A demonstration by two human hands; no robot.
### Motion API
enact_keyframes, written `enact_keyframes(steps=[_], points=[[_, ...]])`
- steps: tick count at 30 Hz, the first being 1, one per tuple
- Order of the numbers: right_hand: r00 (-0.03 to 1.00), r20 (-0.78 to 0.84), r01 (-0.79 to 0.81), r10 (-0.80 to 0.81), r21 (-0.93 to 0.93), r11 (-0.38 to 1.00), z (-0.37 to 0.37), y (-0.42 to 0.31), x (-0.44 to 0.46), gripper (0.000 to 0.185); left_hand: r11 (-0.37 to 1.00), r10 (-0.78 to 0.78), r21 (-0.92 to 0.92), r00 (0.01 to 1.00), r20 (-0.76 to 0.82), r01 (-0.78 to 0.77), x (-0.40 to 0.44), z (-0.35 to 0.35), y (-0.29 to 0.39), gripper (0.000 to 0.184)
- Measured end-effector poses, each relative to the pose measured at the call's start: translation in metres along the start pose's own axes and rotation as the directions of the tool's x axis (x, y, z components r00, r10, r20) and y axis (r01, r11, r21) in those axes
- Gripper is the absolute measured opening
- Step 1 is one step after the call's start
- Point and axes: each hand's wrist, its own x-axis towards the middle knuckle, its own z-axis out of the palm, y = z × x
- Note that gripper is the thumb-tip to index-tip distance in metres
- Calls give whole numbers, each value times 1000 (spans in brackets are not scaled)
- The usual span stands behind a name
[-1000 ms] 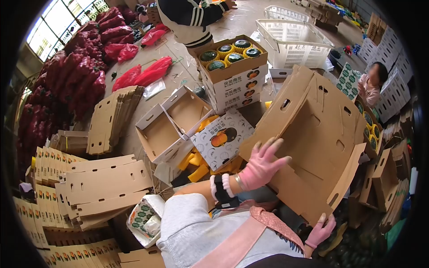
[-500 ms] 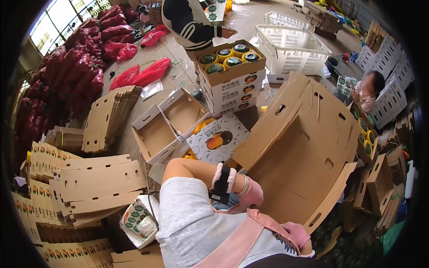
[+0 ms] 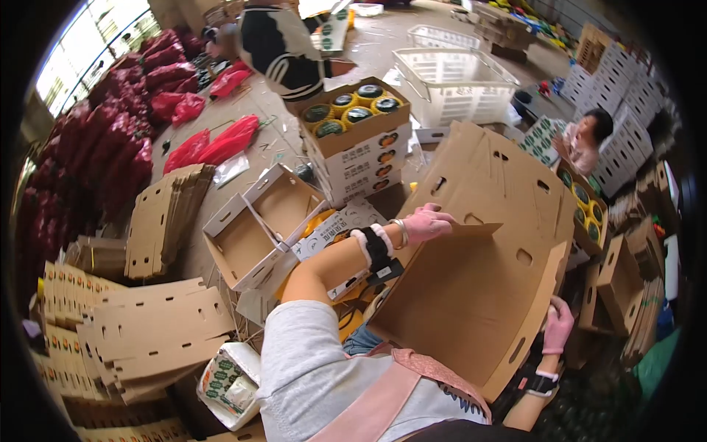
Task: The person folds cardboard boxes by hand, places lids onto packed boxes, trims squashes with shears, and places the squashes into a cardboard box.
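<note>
A brown cardboard carton, partly folded up, lies in front of me on a stack of flat cardboard sheets. My left hand, in a pink glove, is closed on the carton's far left corner, beside a raised end flap. On the near right, my right hand, also gloved, has its fingers curled at the outside of the carton's raised side wall. That wall has a slot-shaped hand hole. The right fingertips are partly hidden, so their grip is hard to see.
Left of the carton stands an open divided box. Behind it, a box stack holds dark green squashes in yellow nets. A co-worker stands behind that; another person is at right. White crates stand at the back.
My left hand has reached forward to the carton's far corner, and my right hand has moved out to its right side. The carton's end flap now stands up. The view has shifted.
</note>
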Motion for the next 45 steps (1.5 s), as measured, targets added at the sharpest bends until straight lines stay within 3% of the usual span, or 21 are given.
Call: enact_keyframes(steps=[1, 2, 3, 5, 7, 8, 9, 11, 13, 15, 18, 25, 28, 32, 33, 36, 38, 40, 42, 44, 45], points=[[998, -57, 46, -40, 126, 991, 7, 11, 1, 29, 834, 494, 209, 859, 134, -511, 14, 5, -29, 36], [988, -88, 142, -128, 172, 975, 15, 18, 2, 31, 799, 556, 201, 824, 109, -566, 13, 4, -36, 35], [988, -45, 155, -149, 203, 967, 16, 4, 6, 31, 938, 214, -304, 969, 120, -169, 4, 0, -20, 39], [995, -29, 101, -100, 27, 995, 18, 5, 16, 31, 913, 361, -253, 923, 136, -320, -6, -7, -23, 44], [993, -95, 54, -75, -206, 977, 20, -36, 17, 28, 838, 254, -529, 955, 154, -137, -10, -3, -35, 48], [998, -30, 56, -59, -93, 994, 21, -32, 18, 24, 810, 226, -581, 956, 186, -78, -9, -4, -45, 49], [992, 124, -55, 25, 252, 966, 21, -35, 12, 20, 811, 210, -579, 965, 155, -84, -10, -1, -52, 49], [985, 156, 10, -72, 369, 929, 16, -38, 4, 19, 841, 257, -504, 965, 52, -197, -16, -4, -49, 40], [989, 131, 5, -64, 410, 912, 15, -36, 2, 17, 835, 523, -218, 852, 25, -506, -5, -9, -45, 31], [988, 156, -52, -19, 440, 897, 16, -37, -1, 17, 859, 228, -478, 973, 35, -184, -13, -13, -16, 18], [980, 157, 22, -122, 525, 851, 15, -27, -2, 5, 574, 235, -759, 950, -205, -305, -8, 3, 12, 15], [993, 122, -70, -6, 609, 790, 17, -23, -7, 11, 805, 252, -486, 938, -239, -340, -14, 14, 17, 38], [997, 58, 2, -50, 634, 774, 16, -29, -12, 14, 503, -65, -860, 996, 67, 91, -3, 8, -24, 52], [990, -6, 111, -138, 625, 772, 3, -50, -19, 18, 647, 11, -762, 1000, -15, -19, -24, 1, -11, 62], [987, 1, 126, -162, 619, 775, 2, -52, -19, 18, 637, 205, -770, 971, 119, -41, -18, -8, -24, 44], [996, -86, 83, -39, 617, 783, 7, -50, -18, 23, 567, 283, -769, 947, -154, -295, -20, -3, -3, 22], [966, -255, 67, 43, 408, 911, 18, -42, -17, 48, 479, 300, -707, 854, -425, -520, -15, 8, 21, 30], [989, -150, 47, 19, 426, 904, 17, -41, -26, 38, 633, 396, -509, 809, -434, -583, -23, 12, 25, 37], [1000, -2, -3, 5, 551, 834, -1, -25, -37, 30, 634, 750, 67, 592, -294, -770, -24, -2, 6, 38], [991, 106, 17, -81, 500, 866, -11, -18, -41, 36, 720, 692, -101, 721, 31, -687, -51, -22, 30, 50], [978, 152, 75, -143, 384, 920, -15, -16, -41, 42, 696, 717, -73, 689, 106, -714, -53, -27, 30, 61]])
